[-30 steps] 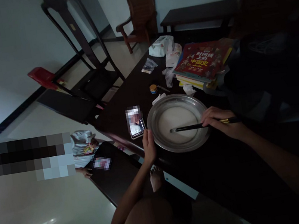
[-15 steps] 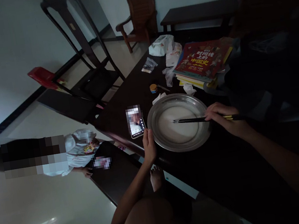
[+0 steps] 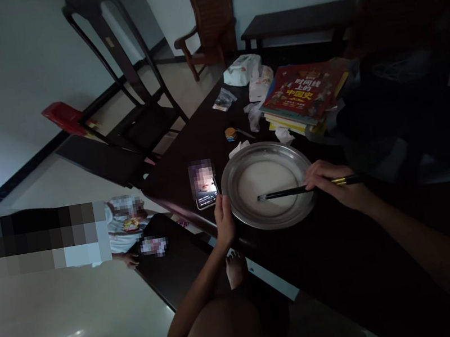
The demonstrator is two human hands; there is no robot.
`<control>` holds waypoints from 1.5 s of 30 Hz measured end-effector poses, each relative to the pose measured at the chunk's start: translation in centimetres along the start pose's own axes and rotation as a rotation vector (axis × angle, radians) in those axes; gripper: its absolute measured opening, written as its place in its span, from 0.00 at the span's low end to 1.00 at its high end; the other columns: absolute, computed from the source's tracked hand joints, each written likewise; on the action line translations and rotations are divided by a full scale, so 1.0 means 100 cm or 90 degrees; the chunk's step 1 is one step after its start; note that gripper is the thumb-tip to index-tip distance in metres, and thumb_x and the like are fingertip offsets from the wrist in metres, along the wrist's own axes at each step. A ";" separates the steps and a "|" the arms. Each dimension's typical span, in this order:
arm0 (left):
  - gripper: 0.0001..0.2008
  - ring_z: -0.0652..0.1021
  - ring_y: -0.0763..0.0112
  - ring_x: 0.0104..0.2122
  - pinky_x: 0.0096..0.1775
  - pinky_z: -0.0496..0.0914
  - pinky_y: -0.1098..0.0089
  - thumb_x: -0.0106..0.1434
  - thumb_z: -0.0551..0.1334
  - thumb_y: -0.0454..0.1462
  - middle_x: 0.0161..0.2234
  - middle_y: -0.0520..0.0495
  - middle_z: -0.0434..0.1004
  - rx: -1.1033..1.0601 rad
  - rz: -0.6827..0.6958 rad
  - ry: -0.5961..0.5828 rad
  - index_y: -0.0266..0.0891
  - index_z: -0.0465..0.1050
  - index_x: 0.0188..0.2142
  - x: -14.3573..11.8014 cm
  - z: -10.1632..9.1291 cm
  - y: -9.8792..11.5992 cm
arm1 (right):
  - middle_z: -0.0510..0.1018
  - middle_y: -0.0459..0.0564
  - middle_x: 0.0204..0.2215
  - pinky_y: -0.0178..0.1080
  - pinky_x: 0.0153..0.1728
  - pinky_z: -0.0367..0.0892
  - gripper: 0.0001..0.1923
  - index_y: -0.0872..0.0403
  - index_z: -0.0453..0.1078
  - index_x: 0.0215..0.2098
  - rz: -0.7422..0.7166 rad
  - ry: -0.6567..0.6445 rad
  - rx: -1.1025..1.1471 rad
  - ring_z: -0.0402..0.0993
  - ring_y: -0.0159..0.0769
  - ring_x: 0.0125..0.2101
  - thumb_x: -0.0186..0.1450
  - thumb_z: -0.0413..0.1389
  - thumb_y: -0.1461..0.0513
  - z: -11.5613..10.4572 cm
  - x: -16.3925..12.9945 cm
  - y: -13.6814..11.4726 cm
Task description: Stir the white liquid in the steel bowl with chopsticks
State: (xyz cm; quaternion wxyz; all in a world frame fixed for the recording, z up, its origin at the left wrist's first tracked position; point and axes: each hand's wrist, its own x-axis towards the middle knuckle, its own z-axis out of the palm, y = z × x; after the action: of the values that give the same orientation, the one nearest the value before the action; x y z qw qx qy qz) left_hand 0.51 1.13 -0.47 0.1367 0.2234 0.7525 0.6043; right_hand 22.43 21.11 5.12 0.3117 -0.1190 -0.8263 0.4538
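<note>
A round metal pan with a pale white liquid in it sits on a dark wooden table. My right hand grips a pair of dark chopsticks whose tips dip into the liquid near the pan's middle. My left hand rests against the pan's near-left rim, fingers curled on its edge. A lit phone lies on the table just left of the pan, beside my left hand.
Behind the pan lie a stack of books, a tissue pack, crumpled wrappers and a small round tin. Dark wooden chairs stand left of the table. Another person is low down at the left.
The chopstick tips swung from the pan's middle toward the upper right and back again, stirring the liquid. My left hand has stayed on the rim.
</note>
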 end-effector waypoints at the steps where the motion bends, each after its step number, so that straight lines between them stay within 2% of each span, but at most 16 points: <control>1: 0.29 0.72 0.68 0.32 0.35 0.71 0.67 0.59 0.55 0.64 0.27 0.49 0.68 0.003 -0.002 -0.001 0.40 0.69 0.27 0.000 0.000 0.000 | 0.78 0.48 0.31 0.43 0.42 0.69 0.11 0.48 0.76 0.30 -0.003 -0.006 -0.010 0.75 0.38 0.37 0.69 0.55 0.61 0.001 0.000 0.000; 3: 0.29 0.73 0.67 0.32 0.35 0.71 0.67 0.59 0.55 0.64 0.27 0.49 0.68 0.008 -0.008 -0.004 0.40 0.69 0.27 0.000 -0.001 0.000 | 0.79 0.48 0.32 0.43 0.43 0.69 0.09 0.48 0.77 0.31 -0.002 0.015 -0.025 0.75 0.39 0.38 0.68 0.56 0.61 0.001 0.000 0.000; 6: 0.30 0.73 0.68 0.32 0.36 0.72 0.67 0.59 0.54 0.65 0.28 0.49 0.68 0.008 -0.002 -0.009 0.40 0.69 0.27 0.000 -0.001 0.002 | 0.77 0.48 0.30 0.43 0.40 0.69 0.13 0.48 0.76 0.29 0.016 0.054 -0.017 0.75 0.38 0.36 0.69 0.54 0.61 -0.002 0.000 0.001; 8: 0.30 0.72 0.69 0.31 0.36 0.71 0.68 0.59 0.54 0.65 0.28 0.49 0.68 0.007 0.008 -0.012 0.40 0.68 0.27 0.000 -0.001 0.003 | 0.76 0.47 0.29 0.42 0.38 0.69 0.15 0.49 0.75 0.28 0.016 0.029 -0.001 0.74 0.37 0.34 0.70 0.52 0.61 -0.002 0.000 0.000; 11: 0.29 0.71 0.69 0.31 0.36 0.71 0.68 0.59 0.54 0.64 0.27 0.50 0.68 0.007 0.007 -0.009 0.40 0.68 0.27 0.000 0.000 0.002 | 0.78 0.47 0.30 0.42 0.40 0.69 0.12 0.49 0.76 0.30 -0.006 -0.016 -0.009 0.75 0.37 0.36 0.69 0.54 0.61 0.000 0.000 -0.001; 13: 0.28 0.72 0.68 0.32 0.37 0.71 0.67 0.60 0.54 0.63 0.28 0.49 0.69 0.008 0.003 -0.012 0.40 0.69 0.28 0.000 0.000 0.001 | 0.78 0.48 0.32 0.42 0.41 0.69 0.10 0.49 0.76 0.31 -0.012 0.001 -0.028 0.75 0.38 0.38 0.68 0.56 0.62 0.000 0.000 0.000; 16: 0.28 0.74 0.67 0.33 0.38 0.72 0.67 0.61 0.54 0.62 0.28 0.48 0.70 0.011 0.007 -0.020 0.40 0.70 0.29 0.000 -0.001 -0.001 | 0.77 0.48 0.30 0.42 0.39 0.69 0.12 0.49 0.76 0.29 0.004 0.051 -0.024 0.75 0.37 0.36 0.69 0.54 0.61 -0.001 0.000 0.001; 18: 0.28 0.73 0.67 0.33 0.38 0.72 0.67 0.61 0.54 0.62 0.28 0.48 0.69 0.012 0.010 -0.016 0.40 0.70 0.29 0.000 -0.001 -0.001 | 0.76 0.47 0.29 0.41 0.38 0.69 0.14 0.49 0.75 0.28 0.007 0.039 -0.008 0.75 0.36 0.34 0.70 0.53 0.61 -0.001 0.000 0.000; 21: 0.30 0.72 0.68 0.32 0.37 0.71 0.67 0.59 0.54 0.64 0.27 0.49 0.68 0.009 0.002 -0.011 0.40 0.70 0.28 -0.001 -0.001 0.000 | 0.78 0.48 0.31 0.42 0.40 0.69 0.12 0.49 0.76 0.30 -0.003 -0.007 -0.010 0.75 0.37 0.36 0.69 0.54 0.61 0.001 0.000 -0.002; 24: 0.30 0.72 0.68 0.32 0.37 0.70 0.67 0.60 0.53 0.64 0.28 0.49 0.67 0.003 -0.006 -0.026 0.40 0.69 0.29 -0.001 -0.001 0.001 | 0.79 0.48 0.32 0.43 0.42 0.69 0.10 0.49 0.76 0.31 0.003 0.023 -0.028 0.76 0.38 0.37 0.68 0.55 0.61 0.001 0.000 -0.001; 27: 0.29 0.72 0.67 0.34 0.38 0.70 0.66 0.60 0.53 0.64 0.29 0.48 0.68 0.004 -0.010 -0.027 0.41 0.70 0.30 -0.001 -0.001 0.000 | 0.77 0.48 0.30 0.42 0.39 0.69 0.14 0.49 0.75 0.29 0.016 0.052 -0.011 0.75 0.37 0.35 0.70 0.52 0.61 -0.001 0.000 0.000; 32: 0.29 0.72 0.66 0.35 0.39 0.70 0.65 0.60 0.53 0.64 0.29 0.48 0.69 0.011 -0.021 -0.024 0.41 0.70 0.30 -0.001 -0.002 0.000 | 0.79 0.48 0.32 0.43 0.42 0.69 0.11 0.49 0.76 0.31 0.002 -0.016 -0.015 0.75 0.38 0.37 0.69 0.55 0.61 0.001 0.000 -0.001; 36: 0.29 0.71 0.66 0.34 0.39 0.70 0.65 0.59 0.53 0.65 0.30 0.48 0.69 0.018 -0.022 -0.025 0.41 0.69 0.29 -0.001 -0.003 0.003 | 0.78 0.48 0.31 0.43 0.41 0.69 0.12 0.49 0.76 0.30 0.017 0.047 -0.023 0.75 0.38 0.36 0.69 0.54 0.60 0.001 0.000 0.000; 39: 0.31 0.71 0.67 0.34 0.39 0.70 0.66 0.58 0.52 0.66 0.30 0.48 0.69 0.016 -0.020 -0.027 0.41 0.69 0.29 -0.001 -0.002 0.005 | 0.77 0.48 0.29 0.42 0.39 0.69 0.15 0.50 0.76 0.28 0.022 0.025 0.000 0.75 0.37 0.34 0.70 0.52 0.59 0.000 0.000 -0.001; 41: 0.32 0.72 0.67 0.34 0.39 0.70 0.66 0.57 0.52 0.67 0.29 0.49 0.69 0.012 -0.020 -0.026 0.40 0.69 0.29 -0.001 -0.002 0.006 | 0.78 0.48 0.30 0.43 0.40 0.70 0.13 0.49 0.76 0.29 0.014 -0.001 -0.005 0.75 0.38 0.36 0.69 0.54 0.59 0.001 0.000 -0.002; 45: 0.32 0.71 0.68 0.33 0.38 0.70 0.67 0.56 0.53 0.67 0.29 0.49 0.68 0.009 -0.018 -0.020 0.40 0.68 0.29 -0.001 -0.001 0.007 | 0.79 0.49 0.32 0.44 0.41 0.70 0.11 0.49 0.77 0.30 0.017 0.043 -0.032 0.76 0.39 0.37 0.69 0.55 0.59 0.001 0.001 -0.001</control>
State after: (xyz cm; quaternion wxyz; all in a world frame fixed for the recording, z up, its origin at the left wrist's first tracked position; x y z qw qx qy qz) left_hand 0.65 1.11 0.21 0.1554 0.2232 0.7573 0.5937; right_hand 22.33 20.98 5.22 0.3300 -0.1530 -0.8249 0.4327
